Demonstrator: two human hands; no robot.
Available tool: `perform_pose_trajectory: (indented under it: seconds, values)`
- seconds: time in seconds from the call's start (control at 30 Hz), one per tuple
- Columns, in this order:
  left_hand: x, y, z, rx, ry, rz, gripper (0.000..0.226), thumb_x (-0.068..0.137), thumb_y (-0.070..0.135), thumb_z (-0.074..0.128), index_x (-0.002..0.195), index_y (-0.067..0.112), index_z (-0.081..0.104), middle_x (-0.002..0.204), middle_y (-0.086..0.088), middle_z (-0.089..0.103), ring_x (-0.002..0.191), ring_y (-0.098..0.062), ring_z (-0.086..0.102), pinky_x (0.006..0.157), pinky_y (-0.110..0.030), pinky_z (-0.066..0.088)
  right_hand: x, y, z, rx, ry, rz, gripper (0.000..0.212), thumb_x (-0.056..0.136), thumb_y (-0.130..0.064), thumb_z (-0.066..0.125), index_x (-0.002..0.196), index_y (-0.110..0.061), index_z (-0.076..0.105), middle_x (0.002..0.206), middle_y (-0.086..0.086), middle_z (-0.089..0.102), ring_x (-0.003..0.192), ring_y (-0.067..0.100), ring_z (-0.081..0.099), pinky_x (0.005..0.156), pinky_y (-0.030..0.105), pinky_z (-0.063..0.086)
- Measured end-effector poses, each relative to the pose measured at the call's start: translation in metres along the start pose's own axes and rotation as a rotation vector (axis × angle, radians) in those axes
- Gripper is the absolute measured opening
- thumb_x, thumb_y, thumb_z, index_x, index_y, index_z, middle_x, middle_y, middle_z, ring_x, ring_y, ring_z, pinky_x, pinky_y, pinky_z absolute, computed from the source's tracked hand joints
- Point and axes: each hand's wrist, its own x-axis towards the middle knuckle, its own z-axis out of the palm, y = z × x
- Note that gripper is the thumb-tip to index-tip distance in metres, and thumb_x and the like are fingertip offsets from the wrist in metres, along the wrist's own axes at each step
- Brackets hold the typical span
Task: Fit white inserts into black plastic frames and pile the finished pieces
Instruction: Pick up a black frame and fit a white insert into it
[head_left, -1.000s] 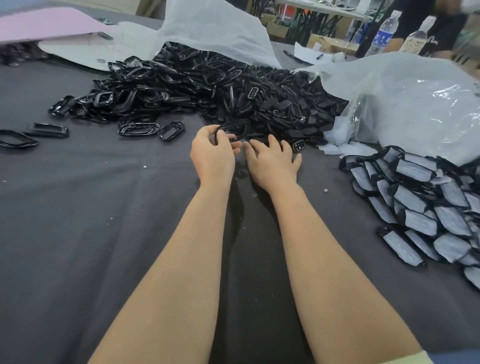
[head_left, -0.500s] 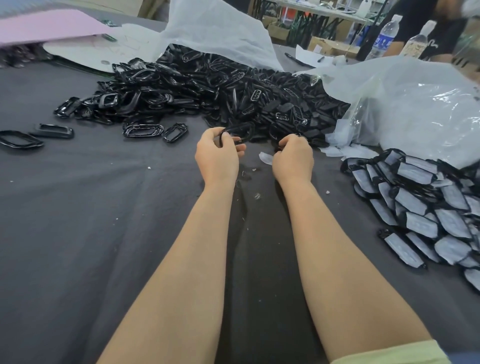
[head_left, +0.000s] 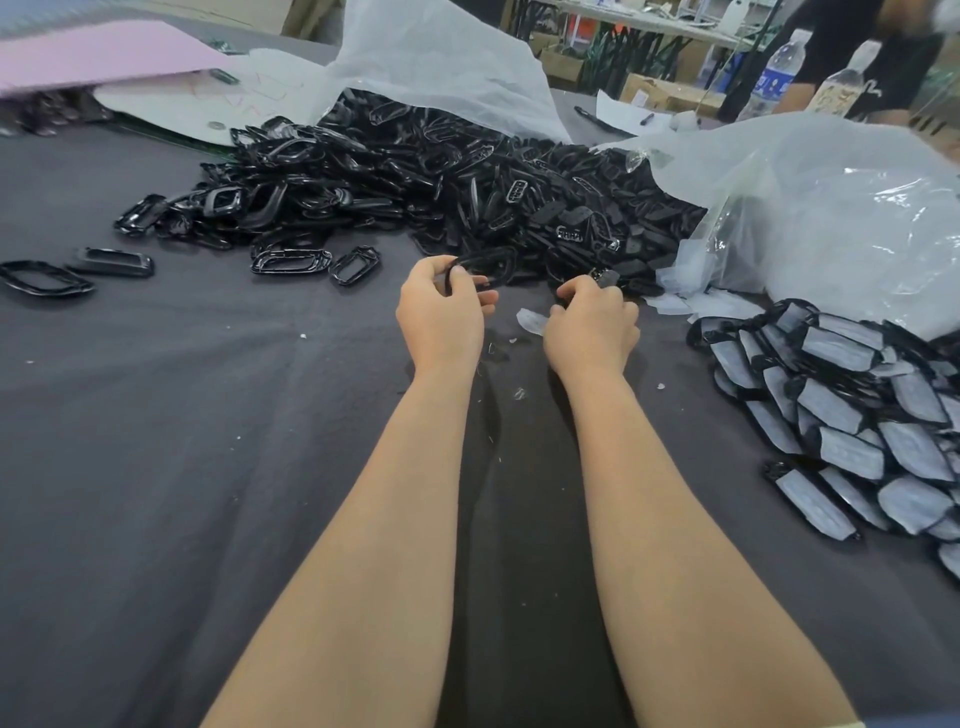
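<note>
My left hand (head_left: 441, 312) grips a black oval frame (head_left: 491, 262) at the near edge of the big heap of black plastic parts (head_left: 467, 192). My right hand (head_left: 592, 325) is curled round a small black piece (head_left: 605, 276) that sticks out past its fingers. A white film scrap (head_left: 531, 319) lies on the cloth between the two hands. At the right sits the pile of finished pieces (head_left: 841, 405), black frames with white inserts, overlapping like scales.
Dark grey cloth (head_left: 182, 441) covers the table. Loose black frames (head_left: 47, 275) lie at the far left. Crumpled clear plastic bags (head_left: 831, 208) stand behind the heap and at the right. Water bottles (head_left: 774, 73) and a person stand at the far right edge.
My right hand went from lying flat on the cloth to curled round a small black piece. The left hand lifted its frame slightly. The white scrap came into sight.
</note>
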Motion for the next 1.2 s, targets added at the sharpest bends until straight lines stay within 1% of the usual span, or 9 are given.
perform_pose_trajectory:
  seconds: [0.2, 0.37, 0.53, 0.63, 0.73, 0.83, 0.93, 1.07, 1.2]
  values:
    - [0.001, -0.001, 0.001, 0.01, 0.005, 0.008, 0.012, 0.1, 0.006, 0.042, 0.1, 0.015, 0.05, 0.086, -0.004, 0.066, 0.062, -0.006, 0.066, 0.061, -0.02, 0.055, 0.003, 0.007, -0.011, 0.185, -0.094, -0.022, 0.041, 0.089, -0.038, 0.063, 0.122, -0.015, 0.056, 0.119, 0.005, 0.062, 0.117, 0.026, 0.052, 0.099, 0.037, 0.041]
    - [0.002, -0.001, 0.001, 0.015, 0.002, 0.005, 0.014, 0.1, 0.005, 0.042, 0.098, 0.017, 0.05, 0.082, -0.001, 0.065, 0.06, -0.006, 0.065, 0.06, -0.02, 0.055, 0.002, 0.017, -0.021, 0.245, -0.082, -0.044, 0.025, 0.096, -0.023, 0.049, 0.111, -0.012, 0.067, 0.114, 0.005, 0.067, 0.111, 0.022, 0.057, 0.076, 0.019, 0.033]
    - [0.001, -0.001, 0.001, 0.019, -0.008, 0.006, 0.014, 0.1, 0.006, 0.042, 0.097, 0.017, 0.05, 0.081, -0.002, 0.065, 0.06, -0.007, 0.065, 0.061, -0.021, 0.055, 0.005, 0.019, -0.019, 0.168, -0.158, 0.018, 0.031, 0.093, -0.014, 0.054, 0.124, -0.016, 0.058, 0.127, 0.007, 0.059, 0.122, 0.025, 0.049, 0.095, 0.029, 0.041]
    - [0.0, -0.001, 0.001, 0.035, -0.015, 0.015, 0.016, 0.1, 0.006, 0.042, 0.094, 0.019, 0.05, 0.08, -0.001, 0.065, 0.059, -0.007, 0.065, 0.061, -0.021, 0.055, 0.006, 0.02, -0.019, 0.219, -0.156, 0.034, 0.03, 0.091, -0.015, 0.058, 0.121, -0.016, 0.061, 0.124, 0.006, 0.061, 0.119, 0.024, 0.053, 0.095, 0.029, 0.041]
    - [0.0, -0.001, 0.001, 0.05, -0.025, 0.028, 0.022, 0.099, 0.005, 0.042, 0.088, 0.023, 0.049, 0.079, 0.0, 0.065, 0.056, -0.004, 0.064, 0.061, -0.02, 0.055, 0.002, 0.021, -0.02, 0.292, -0.081, -0.009, 0.021, 0.09, -0.016, 0.059, 0.11, -0.015, 0.065, 0.105, 0.001, 0.064, 0.106, 0.018, 0.057, 0.081, 0.022, 0.038]
    - [0.0, -0.001, 0.001, 0.049, -0.04, 0.018, 0.016, 0.099, 0.005, 0.042, 0.097, 0.019, 0.05, 0.08, 0.0, 0.066, 0.058, -0.005, 0.064, 0.063, -0.022, 0.056, 0.0, 0.018, -0.023, 0.554, 0.065, -0.05, 0.005, 0.089, -0.018, 0.062, 0.088, -0.023, 0.063, 0.074, -0.008, 0.052, 0.074, 0.008, 0.052, 0.068, 0.019, 0.035]
    - [0.0, 0.0, 0.001, 0.029, -0.057, 0.005, 0.016, 0.099, 0.005, 0.043, 0.099, 0.019, 0.051, 0.083, -0.001, 0.067, 0.06, -0.006, 0.065, 0.062, -0.02, 0.054, -0.004, 0.009, -0.03, 0.921, 0.068, 0.001, 0.017, 0.09, -0.014, 0.062, 0.079, -0.027, 0.059, 0.058, -0.01, 0.046, 0.05, 0.001, 0.04, 0.055, 0.016, 0.036]
    - [-0.001, 0.0, 0.002, 0.006, -0.08, -0.001, 0.018, 0.099, 0.003, 0.042, 0.102, 0.018, 0.052, 0.088, -0.005, 0.067, 0.065, -0.009, 0.067, 0.061, -0.02, 0.053, -0.008, -0.006, -0.029, 1.311, -0.128, 0.104, 0.015, 0.096, -0.018, 0.057, 0.082, -0.013, 0.061, 0.064, -0.001, 0.06, 0.05, 0.004, 0.054, 0.051, 0.016, 0.048]
    - [-0.002, 0.001, 0.003, 0.001, -0.108, 0.001, 0.019, 0.099, 0.005, 0.041, 0.102, 0.02, 0.052, 0.091, -0.005, 0.068, 0.069, -0.009, 0.068, 0.066, -0.021, 0.055, -0.011, -0.005, -0.024, 1.045, -0.055, -0.005, 0.01, 0.091, -0.007, 0.06, 0.087, -0.015, 0.054, 0.075, 0.0, 0.06, 0.057, 0.004, 0.06, 0.064, 0.023, 0.053]
